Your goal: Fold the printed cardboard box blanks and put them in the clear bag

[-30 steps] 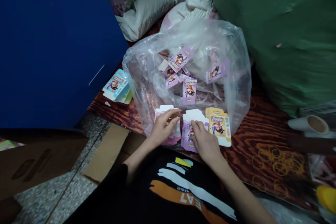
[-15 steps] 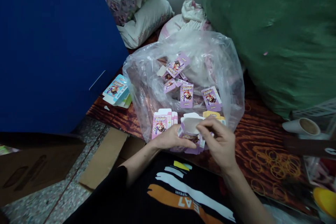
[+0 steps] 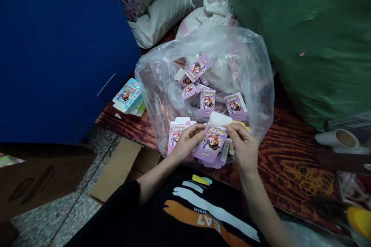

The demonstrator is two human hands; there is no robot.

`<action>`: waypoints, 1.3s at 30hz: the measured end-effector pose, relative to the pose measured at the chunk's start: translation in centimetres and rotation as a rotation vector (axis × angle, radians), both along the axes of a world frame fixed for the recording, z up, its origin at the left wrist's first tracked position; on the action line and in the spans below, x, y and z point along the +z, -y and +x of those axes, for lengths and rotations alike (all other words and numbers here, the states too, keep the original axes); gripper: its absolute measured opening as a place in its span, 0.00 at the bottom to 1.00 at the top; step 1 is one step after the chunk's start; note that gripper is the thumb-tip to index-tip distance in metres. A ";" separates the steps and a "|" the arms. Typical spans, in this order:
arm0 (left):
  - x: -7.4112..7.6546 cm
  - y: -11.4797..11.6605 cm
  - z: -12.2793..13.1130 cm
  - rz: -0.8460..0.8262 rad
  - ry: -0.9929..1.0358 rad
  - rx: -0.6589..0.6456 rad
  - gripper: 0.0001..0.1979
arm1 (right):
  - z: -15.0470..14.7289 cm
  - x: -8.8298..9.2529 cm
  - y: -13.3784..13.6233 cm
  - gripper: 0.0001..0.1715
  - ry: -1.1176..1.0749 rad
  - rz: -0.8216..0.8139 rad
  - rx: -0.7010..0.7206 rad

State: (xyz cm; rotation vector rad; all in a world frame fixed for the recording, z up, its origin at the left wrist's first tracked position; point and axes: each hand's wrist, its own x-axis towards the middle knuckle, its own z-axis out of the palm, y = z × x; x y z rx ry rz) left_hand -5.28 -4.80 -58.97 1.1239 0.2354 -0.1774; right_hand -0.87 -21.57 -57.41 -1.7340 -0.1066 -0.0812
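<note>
In the head view, both hands are holding one purple carton (image 3: 212, 142) just in front of the clear plastic bag (image 3: 255, 69), at its near edge. The left hand (image 3: 187, 143) is pinching the carton's left edge between thumb and fingers, closed narrow on it. The right hand (image 3: 245, 148) is gripping the right edge with its fingers curled in. The carton is facing the camera with its printed side. Its long axis is running from near-left to far-right, and its white flap is pointing away, toward the bag.

Left of the held carton, against the bag's front, a stack of flat cartons (image 3: 175, 133) is lying. More purple cartons are lying loose inside the bag. Left of the bag, some blue cartons (image 3: 127, 95) are resting on the dark wooden table (image 3: 290, 142). To the bag's right, rubber bands (image 3: 301, 179) are lying scattered on the wood, and a roll of tape (image 3: 339, 139) is sitting further right. A green sack (image 3: 304, 34) is rising behind the bag on the right, white sacks (image 3: 162, 11) are leaning behind it, and a blue panel (image 3: 58, 46) is standing to its left. Below the bag's left corner, a cardboard sheet (image 3: 118, 170) is lying on the speckled floor (image 3: 72, 208).
</note>
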 end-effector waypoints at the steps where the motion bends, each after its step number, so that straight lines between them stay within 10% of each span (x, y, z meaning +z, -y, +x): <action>1: 0.2 -0.1 -0.1 0.049 0.037 0.009 0.28 | 0.1 0.1 0.2 0.08 0.002 -0.013 -0.010; 9: 1.2 -1.6 -0.5 0.455 0.348 -0.175 0.22 | 0.2 0.9 1.3 0.12 -0.083 0.054 0.125; 16: 1.5 -1.7 -0.3 0.267 0.205 -0.201 0.24 | 0.5 2.3 1.5 0.07 -0.004 0.008 0.343; 24: 1.1 -2.4 -0.4 0.465 0.256 -0.341 0.30 | 0.9 1.3 0.9 0.13 -0.161 0.023 0.181; 32: 0.9 -2.7 -0.3 0.408 0.227 -0.319 0.33 | 1.5 2.0 2.6 0.11 -0.114 -0.083 0.470; 39: 1.1 -3.2 -0.3 0.443 0.294 -0.477 0.18 | 0.3 1.0 3.1 0.10 -0.159 -0.103 0.547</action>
